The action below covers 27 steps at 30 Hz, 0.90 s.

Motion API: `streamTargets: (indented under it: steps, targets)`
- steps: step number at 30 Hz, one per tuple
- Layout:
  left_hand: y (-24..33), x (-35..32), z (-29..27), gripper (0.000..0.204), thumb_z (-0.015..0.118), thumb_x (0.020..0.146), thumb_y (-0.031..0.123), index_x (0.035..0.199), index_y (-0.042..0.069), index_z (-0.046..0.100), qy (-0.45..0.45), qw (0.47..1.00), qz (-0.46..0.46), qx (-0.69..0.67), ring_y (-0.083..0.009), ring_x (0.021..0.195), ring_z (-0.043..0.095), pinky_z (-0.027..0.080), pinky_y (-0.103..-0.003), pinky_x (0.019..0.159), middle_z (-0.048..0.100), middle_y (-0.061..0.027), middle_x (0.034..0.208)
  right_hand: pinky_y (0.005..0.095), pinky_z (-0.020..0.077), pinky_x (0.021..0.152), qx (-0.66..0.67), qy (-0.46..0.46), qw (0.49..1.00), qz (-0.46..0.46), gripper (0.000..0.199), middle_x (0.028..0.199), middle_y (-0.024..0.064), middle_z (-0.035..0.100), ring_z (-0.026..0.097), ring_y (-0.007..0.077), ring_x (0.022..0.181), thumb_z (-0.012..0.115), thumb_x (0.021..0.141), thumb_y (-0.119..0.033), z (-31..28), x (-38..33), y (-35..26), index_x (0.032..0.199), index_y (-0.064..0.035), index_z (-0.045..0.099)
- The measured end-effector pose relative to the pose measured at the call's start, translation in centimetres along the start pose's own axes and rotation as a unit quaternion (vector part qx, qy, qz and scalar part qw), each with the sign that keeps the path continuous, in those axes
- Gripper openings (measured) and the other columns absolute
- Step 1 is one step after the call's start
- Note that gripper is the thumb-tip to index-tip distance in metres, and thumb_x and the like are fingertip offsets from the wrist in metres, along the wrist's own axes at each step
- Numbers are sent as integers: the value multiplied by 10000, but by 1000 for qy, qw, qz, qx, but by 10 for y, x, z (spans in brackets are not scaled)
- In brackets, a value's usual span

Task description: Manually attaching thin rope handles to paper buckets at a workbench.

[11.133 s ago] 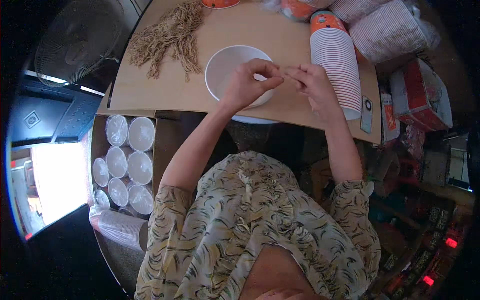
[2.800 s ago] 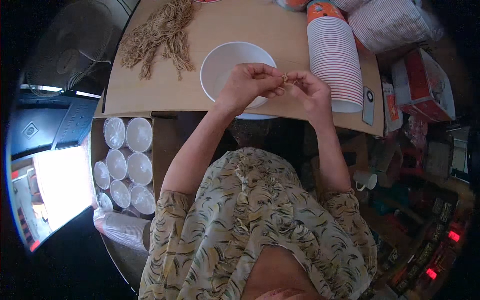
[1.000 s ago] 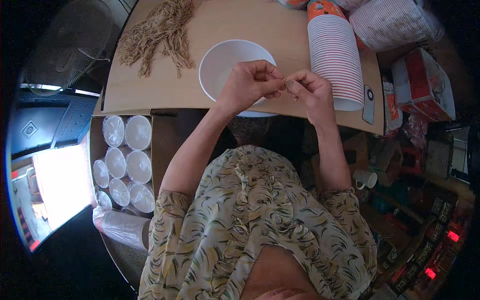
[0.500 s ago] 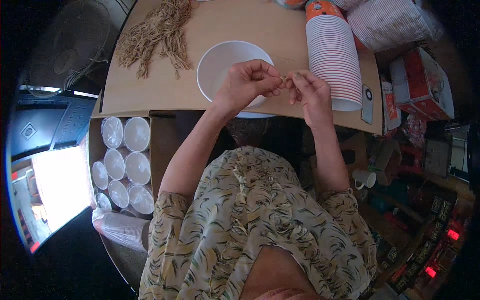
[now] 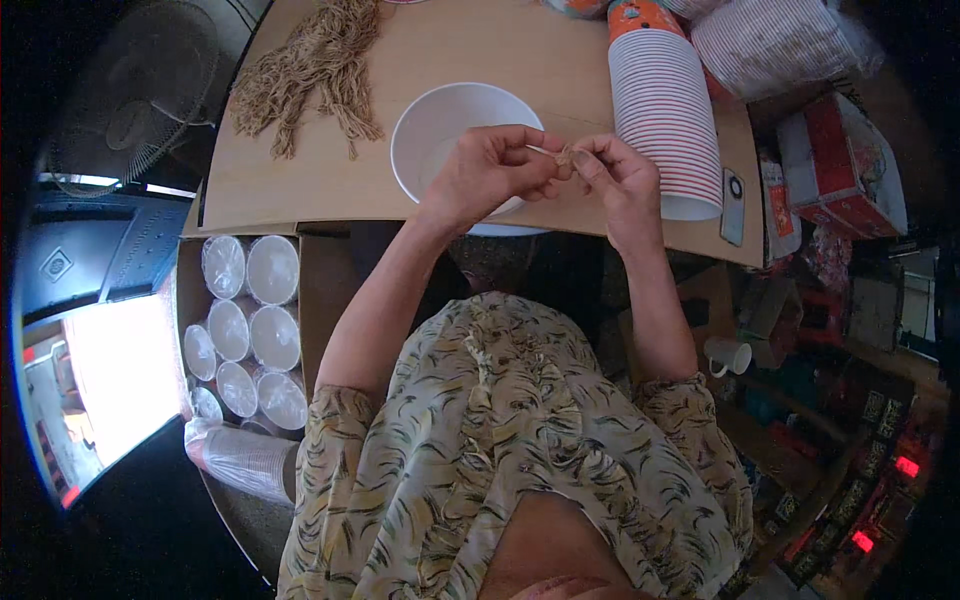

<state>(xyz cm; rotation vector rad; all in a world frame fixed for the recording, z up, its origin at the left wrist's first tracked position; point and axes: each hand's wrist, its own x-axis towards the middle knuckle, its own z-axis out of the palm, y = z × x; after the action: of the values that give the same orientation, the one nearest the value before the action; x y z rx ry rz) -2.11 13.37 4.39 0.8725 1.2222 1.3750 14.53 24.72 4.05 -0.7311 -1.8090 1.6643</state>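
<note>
My left hand (image 5: 480,172) and my right hand (image 5: 624,180) meet over the near edge of the table, fingertips pinched together. Between them is a small knotted piece of tan twine (image 5: 566,158); both hands grip it. Behind and partly under my left hand stands a white bowl (image 5: 425,125), its inside partly hidden by that hand. A large tangled bundle of the same tan twine (image 5: 315,75) lies on the table to the left. Beside my right hand lies a long stack of white paper cups (image 5: 665,105) with red rims.
On the table's right edge rests a phone (image 5: 733,208). Plastic-wrapped cup stacks (image 5: 775,45) lie at the far right, near a red and white box (image 5: 845,165). Below left, a carton holds several wrapped cup sleeves (image 5: 275,338). A fan (image 5: 130,100) stands far left; a white mug (image 5: 729,356) sits lower right.
My right fingers have closed in on the twine piece, with the thumb now bent over it. More of the twine shows between the hands. The left hand has barely moved.
</note>
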Motion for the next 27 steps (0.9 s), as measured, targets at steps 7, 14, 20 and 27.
streamTargets:
  steps: [7, 14, 20, 27]
  targets:
    - [-3, 1, 0, 312, 651, 940, 121, 1185, -69, 619, -15, 999, -12, -40, -127, 821, 680, 561, -256, 755, 722, -117, 980, 200, 467, 658, -3, -5, 1000, -13, 128, 841, -17, 649, 563, 42, 734, 656, 938, -133, 0, 2, 0, 973, -10, 668]
    - [-3, 2, 1, 240, 645, 956, 164, 1068, -48, 640, -29, 999, -26, 1, -134, 842, 681, 562, -262, 781, 709, -106, 942, 196, 465, 659, -8, 0, 1000, -15, 103, 824, -24, 641, 562, 39, 731, 660, 930, -106, 3, 1, -4, 960, -8, 668]
    - [-3, 1, 1, 222, 654, 946, 171, 1019, -39, 657, -11, 1000, -10, 20, -95, 748, 644, 537, -240, 693, 694, -59, 843, 189, 457, 651, -23, 2, 1000, -9, 100, 810, -30, 632, 549, 32, 720, 665, 924, -103, 1, 1, 0, 956, -9, 668]
    - [-3, 0, 5, 214, 678, 913, 192, 981, -8, 711, 28, 998, 11, 55, -44, 645, 568, 465, -217, 580, 640, 10, 724, 197, 460, 653, -13, 3, 1000, -15, 147, 813, -36, 628, 544, 34, 717, 667, 930, -152, -2, 2, 4, 962, -9, 669]
